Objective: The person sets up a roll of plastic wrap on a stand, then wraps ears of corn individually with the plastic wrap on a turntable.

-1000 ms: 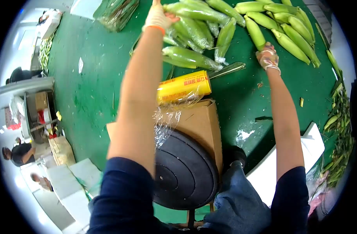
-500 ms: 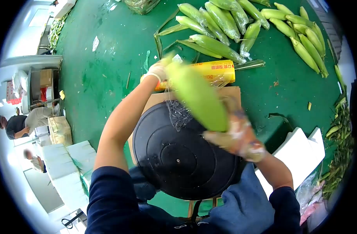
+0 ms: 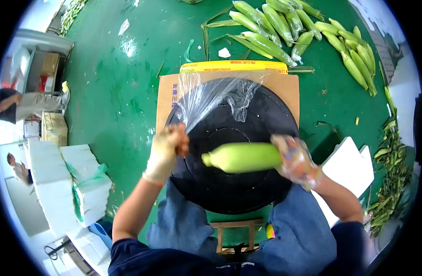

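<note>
My left hand (image 3: pixel 168 149), in a pale glove, is closed on the gathered end of clear plastic film (image 3: pixel 199 99). The film stretches from a yellow cling film box (image 3: pixel 234 66) down over the round black lid (image 3: pixel 234 191). Gripped at its thick end by my gloved right hand (image 3: pixel 294 161), a green ear of corn (image 3: pixel 243 157) lies level above the lid, its narrow tip pointing left. The ear is slightly blurred. A crumpled bit of film hangs over the lid's far part.
Film-wrapped corn ears (image 3: pixel 277 20) lie beyond the box, with unwrapped ears (image 3: pixel 353 53) to their right. White foam boards (image 3: pixel 346 172) stand right of the lid. Husks (image 3: pixel 390 175) line the right edge. Foam boxes (image 3: pixel 54 184) and people are at left.
My left hand came from the box toward me, drawing film out. My right hand swung the corn from tilted to level above the lid. The left hand no longer meets the corn's tip.
</note>
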{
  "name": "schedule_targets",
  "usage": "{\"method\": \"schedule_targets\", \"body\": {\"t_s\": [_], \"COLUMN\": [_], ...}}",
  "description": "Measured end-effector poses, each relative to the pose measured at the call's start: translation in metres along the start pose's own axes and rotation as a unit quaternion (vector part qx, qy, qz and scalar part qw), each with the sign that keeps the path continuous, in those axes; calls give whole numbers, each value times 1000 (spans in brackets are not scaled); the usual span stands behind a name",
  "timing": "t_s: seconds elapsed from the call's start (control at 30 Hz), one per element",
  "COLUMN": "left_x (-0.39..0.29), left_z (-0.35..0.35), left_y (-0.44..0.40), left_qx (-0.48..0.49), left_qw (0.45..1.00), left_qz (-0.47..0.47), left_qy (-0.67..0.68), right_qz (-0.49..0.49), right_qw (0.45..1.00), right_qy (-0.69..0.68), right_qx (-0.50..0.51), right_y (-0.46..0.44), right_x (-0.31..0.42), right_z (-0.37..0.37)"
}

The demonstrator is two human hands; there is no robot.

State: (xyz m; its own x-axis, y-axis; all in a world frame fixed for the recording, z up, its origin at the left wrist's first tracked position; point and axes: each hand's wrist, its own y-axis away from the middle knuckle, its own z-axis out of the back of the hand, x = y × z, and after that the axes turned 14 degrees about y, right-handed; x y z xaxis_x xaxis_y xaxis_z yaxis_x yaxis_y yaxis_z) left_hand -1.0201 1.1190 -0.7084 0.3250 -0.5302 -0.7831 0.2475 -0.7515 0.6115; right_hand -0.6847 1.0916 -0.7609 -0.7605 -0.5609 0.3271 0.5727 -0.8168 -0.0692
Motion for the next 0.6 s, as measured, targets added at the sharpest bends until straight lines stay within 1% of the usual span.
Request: {"method": "schedule_targets", "body": {"t_s": [0.03, 0.07, 0.1, 0.13, 0.17, 0.2, 0.27, 0.3, 0.33, 0.37, 0.4, 0.43, 0.47, 0.5, 0.53, 0.57, 0.6], "left_x": [13, 22, 30, 39, 41, 37, 21, 11, 6, 8, 22, 22, 22, 27, 28, 23, 18], "left_z": [10, 19, 29, 40, 44, 46, 37, 22, 7, 2, 8, 1, -4, 0, 8, 9, 10], "left_y": [14, 24, 27, 27, 26, 17, 1, -3, -7, -15, -35, -41, -45, -53, -58, -55, -49], "left_qx": [-12, -26, -30, -52, -71, -122, -132, -128, -123, -94, -62, -82, -100, -82, -82, -6, 72], "left_qw": [1000, 999, 999, 995, 986, 978, 951, 897, 822, 786, 758, 773, 783, 765, 764, 886, 962], "left_qz": [9, 18, 18, -23, -65, -91, -195, -271, -346, -321, -357, -293, -226, -328, -330, -238, -131], "left_qy": [-19, -41, -36, -85, -134, -143, -201, -323, -435, -520, -543, -556, -571, -548, -547, -397, -229], "right_qz": [9, -42, -113, -139, -97, -55, -88, -107, -122, -108, -100, -92, -68, -37, -38, -73, -111], "right_qw": [998, 998, 982, 981, 990, 994, 992, 989, 966, 973, 978, 982, 992, 996, 995, 996, 992], "right_qy": [-57, 7, -35, -63, -27, 8, 76, -60, -193, -124, -97, -70, -2, 65, 66, 16, -36], "right_qx": [17, 49, 150, 116, 103, 91, -48, -83, -119, -164, -157, -151, -102, -58, -60, -53, -45], "right_y": [32, 44, 46, 48, 45, 40, 4, -21, -47, -66, -83, -100, -116, -131, -138, -142, -139], "right_x": [-9, -2, 0, 4, 4, 4, 19, 24, 27, 31, 28, 24, 28, 32, 28, 22, 20], "right_z": [6, 18, 29, 38, 41, 43, 29, 24, 17, 3, -18, -38, -31, -24, -23, -23, -25]}}
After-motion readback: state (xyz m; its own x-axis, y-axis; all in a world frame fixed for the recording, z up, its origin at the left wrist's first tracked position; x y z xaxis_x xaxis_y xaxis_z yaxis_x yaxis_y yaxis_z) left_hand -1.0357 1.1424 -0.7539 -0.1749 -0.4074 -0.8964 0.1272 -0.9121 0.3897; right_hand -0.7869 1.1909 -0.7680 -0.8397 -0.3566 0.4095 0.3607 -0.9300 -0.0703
